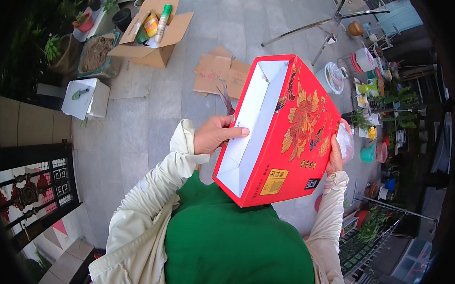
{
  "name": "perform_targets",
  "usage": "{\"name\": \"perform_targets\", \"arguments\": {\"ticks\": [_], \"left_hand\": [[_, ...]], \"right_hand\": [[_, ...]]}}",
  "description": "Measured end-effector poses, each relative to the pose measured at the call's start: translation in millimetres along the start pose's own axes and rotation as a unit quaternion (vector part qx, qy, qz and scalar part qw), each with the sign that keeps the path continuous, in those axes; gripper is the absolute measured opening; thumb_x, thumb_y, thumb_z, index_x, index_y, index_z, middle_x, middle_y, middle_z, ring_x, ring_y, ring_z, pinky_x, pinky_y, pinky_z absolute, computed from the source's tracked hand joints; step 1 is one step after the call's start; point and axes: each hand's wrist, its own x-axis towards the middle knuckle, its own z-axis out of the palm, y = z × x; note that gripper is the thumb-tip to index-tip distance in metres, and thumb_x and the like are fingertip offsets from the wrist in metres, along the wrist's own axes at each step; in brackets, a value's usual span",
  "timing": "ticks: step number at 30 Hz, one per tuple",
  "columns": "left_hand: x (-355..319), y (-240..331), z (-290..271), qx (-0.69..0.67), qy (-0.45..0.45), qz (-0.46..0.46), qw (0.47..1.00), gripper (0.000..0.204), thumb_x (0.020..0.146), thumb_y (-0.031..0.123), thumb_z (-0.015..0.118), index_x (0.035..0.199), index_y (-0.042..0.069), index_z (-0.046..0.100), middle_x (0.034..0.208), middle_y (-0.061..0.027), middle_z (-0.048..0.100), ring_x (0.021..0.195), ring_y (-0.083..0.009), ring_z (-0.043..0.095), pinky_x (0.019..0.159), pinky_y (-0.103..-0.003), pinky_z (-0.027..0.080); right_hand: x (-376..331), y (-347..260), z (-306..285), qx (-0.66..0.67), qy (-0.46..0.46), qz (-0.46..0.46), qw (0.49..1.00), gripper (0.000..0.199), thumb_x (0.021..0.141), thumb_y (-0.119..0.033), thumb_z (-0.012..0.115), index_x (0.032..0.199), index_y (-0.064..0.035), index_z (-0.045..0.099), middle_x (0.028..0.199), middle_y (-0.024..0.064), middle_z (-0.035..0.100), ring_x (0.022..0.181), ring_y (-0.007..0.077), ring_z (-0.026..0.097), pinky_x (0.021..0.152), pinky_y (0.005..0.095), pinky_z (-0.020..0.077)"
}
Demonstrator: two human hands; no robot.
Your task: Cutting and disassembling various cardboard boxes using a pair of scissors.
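Observation:
A large red gift box [301, 130] with golden flowers is held up tilted in front of my body. Its left end gapes, showing a white lining and a white inner flap [251, 117]. My left hand [217, 134] grips that end, the thumb pressed on the white flap and the fingers hidden behind the box. From the same hand the pointed blades of scissors [225, 98] stick out; their handles are mostly hidden. My right hand [334, 156] clasps the box's right side, its fingertips out of sight.
Flattened cardboard [213, 74] lies on the grey paved floor [131, 132]. An opened carton [149, 55] with a spray can and packets stands at far left, near a soil-filled planter [96, 55] and a white box [90, 98]. Metal stand legs [319, 25], basins and plants occupy the right.

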Motion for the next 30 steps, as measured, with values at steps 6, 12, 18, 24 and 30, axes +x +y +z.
{"name": "perform_targets", "arguments": {"ticks": [6, 12, 18, 24, 30], "left_hand": [[-7, -6, 10, 0.016, 0.045, 0.057, 0.997, 0.035, 0.080, 0.014, 0.069, 0.107, -0.006, 0.059, 0.096, -0.0110, 0.065, 0.077, -0.0147, 0.063, 0.072, -0.028, 0.051], [-1, -11, 15, 0.003, 0.078, 0.074, 0.994, 0.032, 0.080, 0.009, 0.067, 0.106, -0.007, 0.058, 0.092, -0.0135, 0.066, 0.073, -0.0160, 0.064, 0.066, -0.028, 0.053], [5, -10, 9, 0.033, 0.107, 0.082, 0.990, 0.035, 0.081, 0.010, 0.066, 0.110, -0.007, 0.056, 0.091, -0.0138, 0.066, 0.074, -0.0159, 0.065, 0.065, -0.027, 0.053], [5, -5, 1, 0.041, 0.088, 0.057, 0.994, 0.038, 0.079, 0.013, 0.068, 0.110, -0.007, 0.056, 0.090, -0.0138, 0.066, 0.073, -0.0167, 0.065, 0.064, -0.028, 0.053], [3, -7, -4, 0.049, 0.044, 0.033, 0.997, 0.033, 0.079, 0.011, 0.065, 0.107, -0.006, 0.058, 0.089, -0.0131, 0.066, 0.070, -0.0179, 0.065, 0.064, -0.029, 0.053]], "right_hand": [[3, -1, 7, -0.029, -0.012, -0.049, 0.998, 0.048, 0.093, -0.031, 0.054, 0.131, -0.0057, 0.041, 0.120, 0.0084, 0.058, 0.103, 0.0165, 0.060, 0.086, 0.0338, 0.0517], [11, -2, 7, -0.047, -0.006, -0.028, 0.998, 0.045, 0.093, -0.032, 0.054, 0.127, -0.0045, 0.045, 0.117, 0.0081, 0.059, 0.102, 0.0159, 0.060, 0.086, 0.0325, 0.0516], [19, 0, 19, -0.055, -0.013, -0.019, 0.998, 0.042, 0.092, -0.033, 0.056, 0.121, -0.0036, 0.051, 0.112, 0.0080, 0.062, 0.098, 0.0159, 0.062, 0.084, 0.0320, 0.0522], [23, 1, 31, -0.053, -0.007, -0.003, 0.999, 0.043, 0.091, -0.034, 0.057, 0.121, -0.0033, 0.051, 0.111, 0.0084, 0.063, 0.094, 0.0159, 0.063, 0.083, 0.0317, 0.0528], [39, -2, 31, -0.093, -0.049, 0.052, 0.993, 0.042, 0.091, -0.034, 0.057, 0.119, -0.0024, 0.052, 0.108, 0.0086, 0.064, 0.093, 0.0145, 0.064, 0.081, 0.0312, 0.0532]]}}
